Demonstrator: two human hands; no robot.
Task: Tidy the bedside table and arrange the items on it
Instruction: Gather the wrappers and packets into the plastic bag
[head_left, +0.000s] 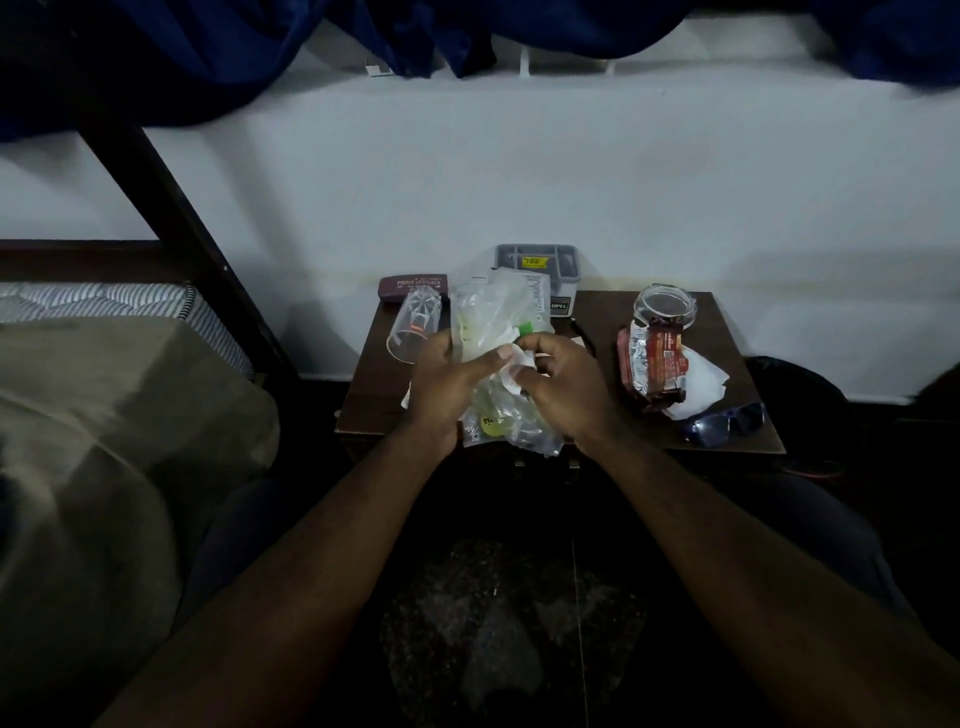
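Observation:
Above the dark wooden bedside table (727, 332) both hands hold a bundle of crumpled clear plastic wrappers (493, 312) with green and yellow print. My left hand (441, 384) grips the bundle from the left. My right hand (561, 384) pinches a bit of white paper (519, 364) at the bundle's middle. A clear drinking glass (413, 330) lies on its side left of the bundle. On the right part lie a red foil snack packet (649, 364), a white tissue (701, 382), an open glass jar (665, 306) and blue sunglasses (724, 423).
A maroon spectacle case (413, 286) and a grey plastic box (540, 270) sit at the table's back edge against the white wall. A bed with a striped mattress (130, 306) and a beige cover stands to the left. Dark speckled floor lies below.

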